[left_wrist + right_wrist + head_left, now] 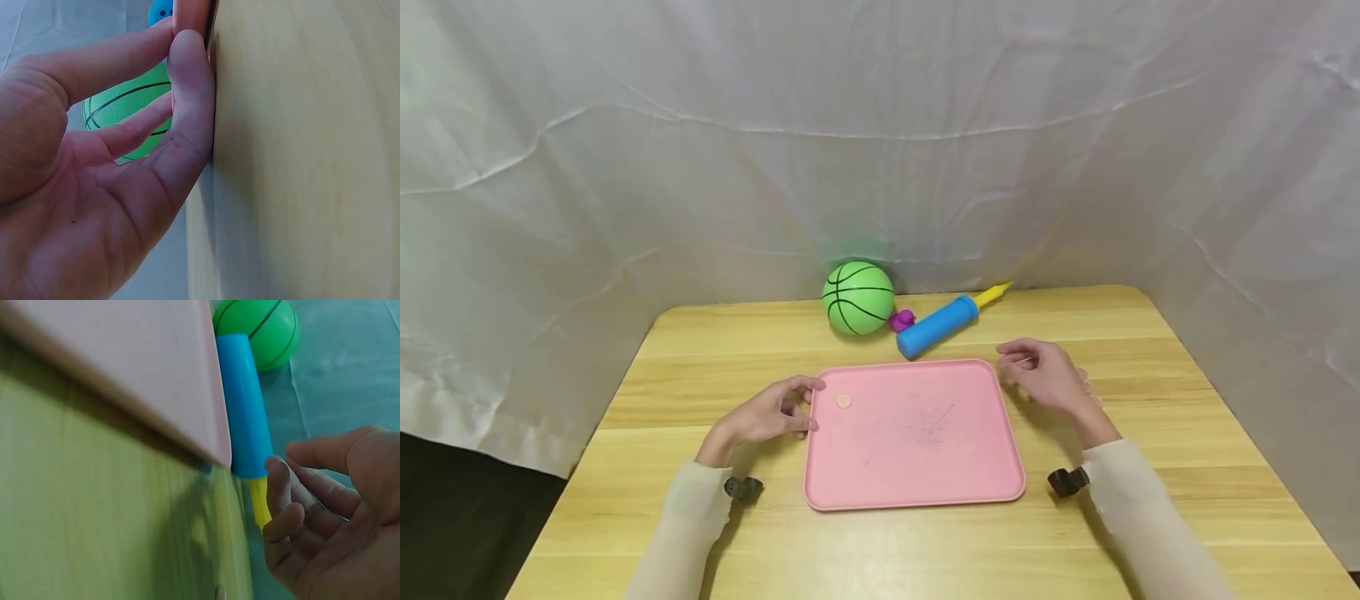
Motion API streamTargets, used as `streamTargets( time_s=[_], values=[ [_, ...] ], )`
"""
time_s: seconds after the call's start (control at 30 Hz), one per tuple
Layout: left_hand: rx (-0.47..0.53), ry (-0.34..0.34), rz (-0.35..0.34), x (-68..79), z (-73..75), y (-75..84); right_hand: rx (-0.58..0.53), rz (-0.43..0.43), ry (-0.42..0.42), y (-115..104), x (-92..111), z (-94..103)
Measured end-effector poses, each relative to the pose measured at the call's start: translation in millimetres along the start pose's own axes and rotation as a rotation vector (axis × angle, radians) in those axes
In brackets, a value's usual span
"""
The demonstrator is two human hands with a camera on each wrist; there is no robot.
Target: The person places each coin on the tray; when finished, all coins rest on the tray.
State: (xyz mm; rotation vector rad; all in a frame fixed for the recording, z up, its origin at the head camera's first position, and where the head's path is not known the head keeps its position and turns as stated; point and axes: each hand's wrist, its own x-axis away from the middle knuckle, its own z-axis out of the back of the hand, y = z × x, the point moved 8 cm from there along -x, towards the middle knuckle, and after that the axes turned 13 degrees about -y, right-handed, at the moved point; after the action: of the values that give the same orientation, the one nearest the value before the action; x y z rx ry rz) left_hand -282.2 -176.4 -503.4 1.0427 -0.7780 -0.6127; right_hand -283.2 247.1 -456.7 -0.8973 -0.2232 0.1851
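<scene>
A pink rectangular tray (pixel 910 492) lies in front of me on the wooden table. My left hand (pixel 772 410) pinches its left rim; in the left wrist view the thumb and a finger meet at the pink edge (pixel 190 15). On the tray's upper left sits a small, pale round disc (pixel 844 402). Just outside the upper right corner is my right hand (pixel 1041 372), its fingers loosely bent with nothing between them. A few pale discs (pixel 1084 377) show on the table behind that hand, partly hidden by it.
Behind the tray stand a green ball (pixel 858 298) with black lines, a small purple duck (pixel 903 320) and a blue hand pump (pixel 938 327) with a yellow nozzle (pixel 994 293). Grey-white cloth (pixel 880 167) hangs along the table's back and sides.
</scene>
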Motion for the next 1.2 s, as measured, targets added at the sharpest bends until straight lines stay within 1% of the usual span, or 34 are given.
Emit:
streamTargets(
  time_s=[0.07, 0.23, 0.47, 0.57, 0.83, 1.07, 1.2],
  values=[
    [0.001, -0.001, -0.003, -0.2, 0.2, -0.7, 0.007, -0.014, 0.012, 5, 3, 5.4],
    [0.004, 0.001, -0.002, -0.3, 1.3, -0.1, 0.073, -0.032, 0.055, 15, 10, 18.2],
    [-0.006, 0.009, 0.001, -0.2, 2.0, 1.0, 0.240, -0.056, 0.113, 30, 19, 30.1],
    [-0.009, 0.009, 0.003, 0.2, 1.4, 1.3, 0.286, -0.069, 0.116, 37, 23, 32.0],
    [-0.002, 0.012, 0.011, -0.7, -0.4, 0.3, 0.275, -0.126, 0.083, 51, 29, 38.7],
    [0.002, 0.015, 0.018, -0.5, 0.2, -0.5, 0.317, -0.103, 0.079, 54, 28, 39.0],
    [0.001, 0.014, 0.013, -0.5, 0.8, -1.3, 0.324, -0.112, 0.083, 55, 25, 37.3]
  ],
)
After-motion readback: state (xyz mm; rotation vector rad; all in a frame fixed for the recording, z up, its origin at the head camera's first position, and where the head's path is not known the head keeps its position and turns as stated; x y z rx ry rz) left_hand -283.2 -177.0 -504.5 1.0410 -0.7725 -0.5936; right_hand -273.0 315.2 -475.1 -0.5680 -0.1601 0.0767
